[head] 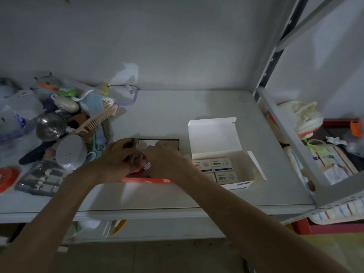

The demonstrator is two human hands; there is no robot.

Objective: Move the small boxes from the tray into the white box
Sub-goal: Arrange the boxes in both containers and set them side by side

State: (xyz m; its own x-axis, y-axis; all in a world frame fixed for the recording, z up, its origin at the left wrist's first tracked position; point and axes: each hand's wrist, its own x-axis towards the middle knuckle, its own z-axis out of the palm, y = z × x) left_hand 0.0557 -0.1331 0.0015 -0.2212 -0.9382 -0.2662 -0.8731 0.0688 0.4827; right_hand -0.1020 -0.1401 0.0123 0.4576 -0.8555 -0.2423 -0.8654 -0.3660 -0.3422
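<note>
A dark-rimmed tray [169, 142] with a red and white front edge lies on the shelf, mostly covered by my hands. My left hand [116, 156] grips the tray's left rim. My right hand [163, 160] reaches down into the tray, fingers closed around a small red and white box [146, 166] that is largely hidden. To the right stands the white box [222, 134], lid flapped open and back. Several small white boxes [221, 164] with blue print lie packed inside it.
Clutter fills the left of the shelf: a pink comb [94, 121], a steel ladle [50, 127], a white bowl [71, 152], a red tape roll [6, 179]. A grey metal rack post [283, 131] bounds the right side, with cloths beyond it.
</note>
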